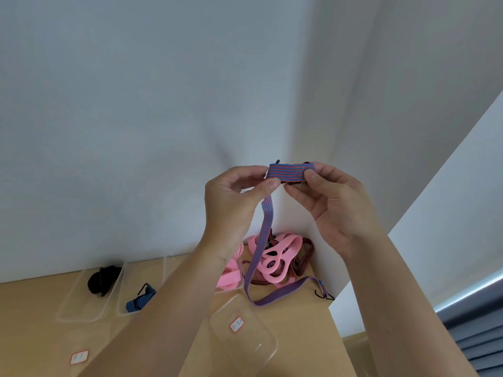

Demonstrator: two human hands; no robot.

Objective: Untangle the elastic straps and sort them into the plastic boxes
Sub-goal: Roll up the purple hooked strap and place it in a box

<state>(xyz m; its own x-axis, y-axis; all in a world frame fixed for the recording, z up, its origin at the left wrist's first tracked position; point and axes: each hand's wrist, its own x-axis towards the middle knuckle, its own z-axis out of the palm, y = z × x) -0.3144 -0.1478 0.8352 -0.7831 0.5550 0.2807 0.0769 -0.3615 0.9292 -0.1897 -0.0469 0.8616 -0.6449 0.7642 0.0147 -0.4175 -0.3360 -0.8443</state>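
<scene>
Plain white walls (136, 104) meeting in a corner behind everything; below them a light wooden tabletop (35, 336).

Raised in front of that corner, well above the table: left hand (231, 202) and right hand (334, 202), each pinching with thumb and forefinger one end of a folded red-and-blue striped elastic strap (290, 171); remaining fingers loosely curled behind it, gripping nothing else.

On the tabletop, four clear plastic boxes: one (79, 308) holding a bundled black strap (104, 278); next to it one (119, 308) with a blue-and-black striped strap (141, 300); a third (240, 268), partly hidden by the left forearm, with pink bands (228, 278); nearest, one (261, 346) bearing a red-bordered label (236, 323).

Hanging from the left-hand pinch, the strap's loose tail (265, 227); touching down just beside the nearest box's far rim, then running right to a black hook (324, 294) near the table's edge.

In the corner, a tangle of pink elastic loops (275, 254) mixed with a dark red-and-black striped strap (306, 257).

Near the front edge, a second red-bordered label (79, 357) flat on the wood.
</scene>
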